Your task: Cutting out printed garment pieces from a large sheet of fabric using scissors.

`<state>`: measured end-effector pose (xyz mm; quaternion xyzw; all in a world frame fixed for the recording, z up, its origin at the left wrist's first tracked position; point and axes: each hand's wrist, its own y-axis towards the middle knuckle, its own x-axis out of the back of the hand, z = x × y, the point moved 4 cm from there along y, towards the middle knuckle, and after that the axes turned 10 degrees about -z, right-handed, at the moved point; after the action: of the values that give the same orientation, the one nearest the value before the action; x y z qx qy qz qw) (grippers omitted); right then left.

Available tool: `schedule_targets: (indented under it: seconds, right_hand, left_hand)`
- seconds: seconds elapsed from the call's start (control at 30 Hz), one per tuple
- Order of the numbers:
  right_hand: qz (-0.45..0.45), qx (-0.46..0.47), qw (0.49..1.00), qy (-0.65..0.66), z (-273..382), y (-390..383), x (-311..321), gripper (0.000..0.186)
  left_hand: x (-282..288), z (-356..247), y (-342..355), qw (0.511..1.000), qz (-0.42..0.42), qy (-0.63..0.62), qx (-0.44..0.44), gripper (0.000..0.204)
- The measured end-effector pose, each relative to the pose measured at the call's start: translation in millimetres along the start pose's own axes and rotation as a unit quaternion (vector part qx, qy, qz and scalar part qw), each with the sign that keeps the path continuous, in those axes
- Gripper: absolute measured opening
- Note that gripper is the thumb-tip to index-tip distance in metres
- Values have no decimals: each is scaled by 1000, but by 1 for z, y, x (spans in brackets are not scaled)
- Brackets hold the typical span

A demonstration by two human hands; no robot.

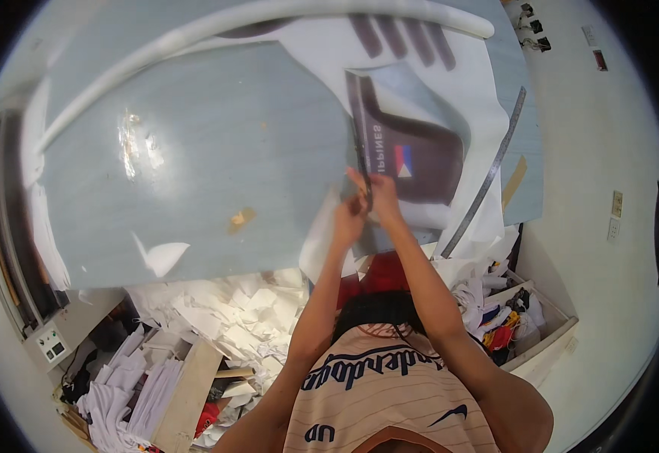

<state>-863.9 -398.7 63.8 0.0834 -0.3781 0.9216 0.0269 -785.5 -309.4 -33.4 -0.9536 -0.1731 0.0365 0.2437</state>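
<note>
My left hand (351,215) and my right hand (382,200) are close together at the near edge of the table, fingers closed. Between them runs the dark left edge of a printed sheet (428,158), which both hands pinch. This sheet is white and dark brown with a small red, blue and white flag patch. Its far corner curls up, showing a pale underside. Whether a narrow tool also lies in my fingers is hard to make out.
A blue-grey table (194,151) bears a long white paper roll (307,11), a metal ruler (488,181) and a white scrap (165,257). Paper offcuts (231,317) heap below its near edge. Bins of cloth (129,392) and coloured scraps (507,325) stand either side.
</note>
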Motion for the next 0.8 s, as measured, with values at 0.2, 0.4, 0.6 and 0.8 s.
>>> schedule_targets:
  seconds: [0.2,0.4,0.6,0.8]
  right_hand:
    - [-18,22,1000,12,6,22,0,58]
    - [-7,23,1000,-12,37,33,-26,46]
    - [-43,83,995,-36,66,33,-14,47]
    - [-12,280,954,-109,44,-105,76,21]
  left_hand:
    - [-5,-12,-3,997,45,65,25,12]
    - [8,34,10,996,-11,78,-49,17]
    - [-14,30,10,988,59,132,-46,25]
    - [-67,29,-36,902,141,-358,194,33]
